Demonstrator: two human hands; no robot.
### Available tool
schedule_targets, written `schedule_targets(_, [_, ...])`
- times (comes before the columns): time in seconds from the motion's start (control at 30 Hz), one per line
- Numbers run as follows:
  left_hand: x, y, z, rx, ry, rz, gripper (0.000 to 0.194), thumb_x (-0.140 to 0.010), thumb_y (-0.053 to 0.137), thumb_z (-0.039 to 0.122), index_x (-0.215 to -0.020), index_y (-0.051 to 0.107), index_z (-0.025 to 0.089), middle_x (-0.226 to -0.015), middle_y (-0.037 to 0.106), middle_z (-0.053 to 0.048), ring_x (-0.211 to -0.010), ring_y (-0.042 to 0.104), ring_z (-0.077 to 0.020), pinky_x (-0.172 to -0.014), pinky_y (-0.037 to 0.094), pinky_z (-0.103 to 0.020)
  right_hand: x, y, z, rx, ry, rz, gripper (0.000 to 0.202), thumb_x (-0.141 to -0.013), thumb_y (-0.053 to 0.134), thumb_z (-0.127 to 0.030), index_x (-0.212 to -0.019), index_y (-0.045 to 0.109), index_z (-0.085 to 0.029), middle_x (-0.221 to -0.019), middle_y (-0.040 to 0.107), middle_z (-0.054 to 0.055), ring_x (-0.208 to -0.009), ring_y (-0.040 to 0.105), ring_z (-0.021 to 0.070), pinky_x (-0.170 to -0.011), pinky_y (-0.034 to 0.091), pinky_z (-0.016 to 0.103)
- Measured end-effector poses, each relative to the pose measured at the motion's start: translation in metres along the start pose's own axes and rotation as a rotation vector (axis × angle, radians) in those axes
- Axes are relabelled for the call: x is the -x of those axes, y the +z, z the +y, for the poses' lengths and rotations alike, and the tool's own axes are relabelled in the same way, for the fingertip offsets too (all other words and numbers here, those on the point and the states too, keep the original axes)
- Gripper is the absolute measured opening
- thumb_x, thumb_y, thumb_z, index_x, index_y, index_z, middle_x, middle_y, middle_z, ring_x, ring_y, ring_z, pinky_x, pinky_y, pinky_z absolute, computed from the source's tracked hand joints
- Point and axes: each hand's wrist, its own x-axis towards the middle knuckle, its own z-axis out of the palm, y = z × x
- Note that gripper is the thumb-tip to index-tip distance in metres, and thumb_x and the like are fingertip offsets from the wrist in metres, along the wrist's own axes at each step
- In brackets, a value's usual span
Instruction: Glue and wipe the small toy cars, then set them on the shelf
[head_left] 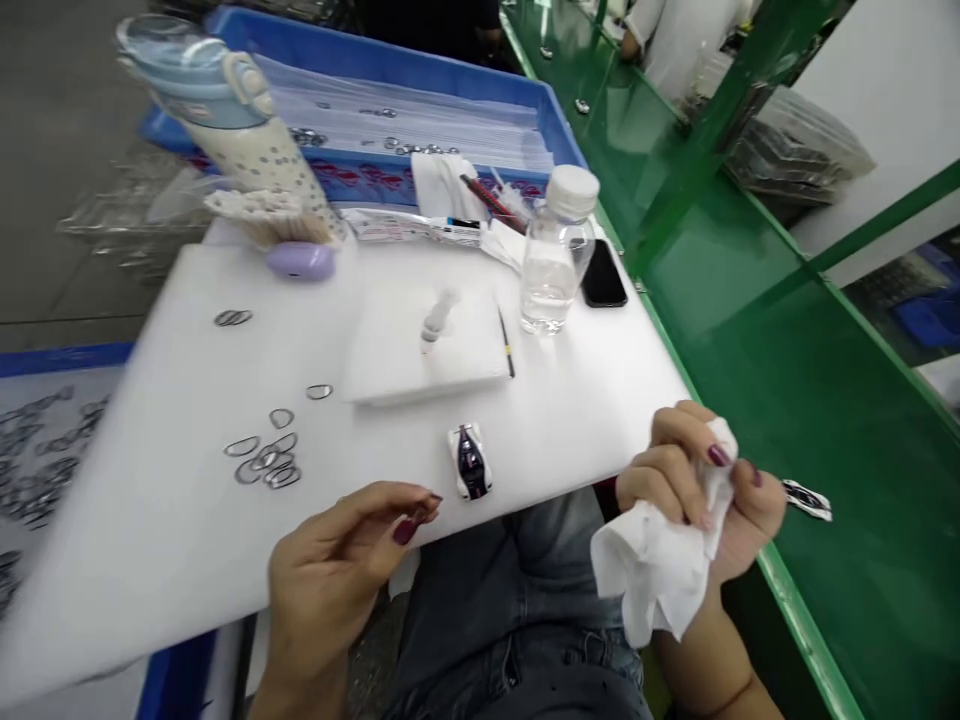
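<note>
My right hand point(697, 490) grips a crumpled white cloth point(660, 570) near the table's right front edge; part of the cloth hangs below the fingers. At the front edge, my left hand point(345, 570) is closed in a pinch, thumb against fingertips, and whatever it may hold is too small to make out. A small toy car point(470, 462), white with a dark top, lies on the white table point(390, 455) just beyond the left fingertips. Several thin metal rings point(270, 460) lie loosely grouped to the left of the car.
Behind the car is a white pad point(397, 340) with a small dropper bottle point(437, 318). A clear bottle point(551, 260), a phone point(602, 275) and a tumbler point(225, 120) stand or lie farther back. A blue bin point(420, 65) borders the far side; a green conveyor point(840, 420) runs along the right.
</note>
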Motion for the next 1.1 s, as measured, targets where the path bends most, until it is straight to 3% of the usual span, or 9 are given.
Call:
schedule_targets(0.13, [-0.001,0.000,-0.004,-0.036,0.004,0.041,0.015,-0.079,0.073,0.011,-0.084,0.079,0.024,-0.076,0.077,0.001,-0.066,0.074,-0.0126,-0.069,0.062,-0.015,0.001,0.002,0.009,-0.457,0.104,-0.055,0.034,-0.070,0.065,-0.011,-0.090,0.040,-0.024,-0.071,0.050,-0.011,-0.032,0.013,-0.0034,-0.026,0.015,0.014])
schedule_targets(0.23, [-0.001,0.001,-0.003,-0.042,0.014,0.050,0.015,-0.079,0.074,0.012,-0.083,0.079,0.025,-0.076,0.077,0.002,-0.065,0.073,-0.0123,-0.068,0.062,-0.014,0.004,0.004,0.009,-0.657,0.190,-0.114,0.040,-0.066,0.063,-0.003,-0.089,0.038,-0.023,-0.072,0.052,-0.011,-0.034,0.026,-0.0065,-0.030,0.018,0.005])
schedule_targets(0.53, [0.000,0.002,-0.002,-0.031,-0.012,0.103,0.008,-0.076,0.080,0.019,-0.080,0.080,0.026,-0.072,0.077,0.002,-0.063,0.072,-0.0126,-0.067,0.062,-0.015,0.006,0.006,0.004,-0.639,0.251,-0.151,0.037,-0.066,0.065,-0.003,-0.083,0.038,-0.021,-0.069,0.048,-0.012,-0.031,0.022,-0.0090,-0.028,0.012,0.004])
schedule_targets(0.63, [-0.002,0.005,-0.001,0.025,-0.028,0.105,0.006,-0.075,0.083,0.024,-0.080,0.081,0.025,-0.073,0.076,0.000,-0.063,0.071,-0.0139,-0.064,0.063,-0.018,0.005,0.004,0.002,-0.456,0.227,-0.146,0.034,-0.069,0.069,-0.011,-0.078,0.038,-0.021,-0.067,0.047,-0.013,-0.028,0.015,-0.0077,-0.026,0.011,0.010])
schedule_targets(0.7, [-0.003,0.012,0.004,0.157,-0.032,0.073,0.010,-0.073,0.085,0.029,-0.080,0.081,0.023,-0.072,0.075,-0.002,-0.064,0.070,-0.0141,-0.061,0.061,-0.019,0.007,0.002,0.003,-0.205,0.215,-0.159,0.031,-0.073,0.072,-0.022,-0.075,0.042,-0.021,-0.067,0.051,-0.010,-0.029,0.017,-0.0050,-0.027,0.012,0.017])
schedule_targets(0.77, [-0.003,0.022,0.008,0.366,-0.032,0.017,0.018,-0.070,0.087,0.037,-0.077,0.080,0.022,-0.070,0.072,-0.003,-0.065,0.068,-0.0135,-0.060,0.059,-0.019,0.009,-0.003,0.007,0.126,0.219,-0.187,0.023,-0.081,0.072,-0.027,-0.077,0.050,-0.020,-0.072,0.061,-0.005,-0.032,0.025,-0.0017,-0.031,0.017,0.020])
schedule_targets(0.9, [-0.002,0.039,0.006,0.609,-0.188,-0.002,0.020,-0.074,0.086,0.040,-0.080,0.079,0.022,-0.069,0.070,-0.003,-0.061,0.063,-0.0101,-0.058,0.055,-0.019,0.013,-0.015,0.026,0.717,0.221,-0.299,0.011,-0.089,0.069,-0.021,-0.084,0.060,-0.020,-0.076,0.071,0.000,-0.040,0.044,0.0046,-0.037,0.031,0.020])
schedule_targets(1.0, [0.000,0.042,-0.001,0.673,-0.257,0.007,0.022,-0.072,0.087,0.041,-0.079,0.078,0.022,-0.067,0.069,-0.002,-0.058,0.062,-0.0094,-0.056,0.054,-0.019,0.011,-0.019,0.041,1.022,0.018,-0.435,0.012,-0.083,0.075,-0.020,-0.085,0.063,-0.019,-0.061,0.064,-0.003,-0.043,0.045,0.0075,-0.039,0.035,0.021])
schedule_targets(1.1, [0.002,0.040,-0.004,0.681,-0.276,-0.008,0.023,-0.072,0.087,0.042,-0.079,0.077,0.022,-0.067,0.070,-0.001,-0.058,0.064,-0.0096,-0.057,0.056,-0.019,0.007,-0.014,0.048,1.114,-0.260,-0.606,0.013,-0.083,0.072,-0.013,-0.093,0.067,-0.020,-0.060,0.061,-0.003,-0.048,0.050,0.0094,-0.044,0.041,0.022])
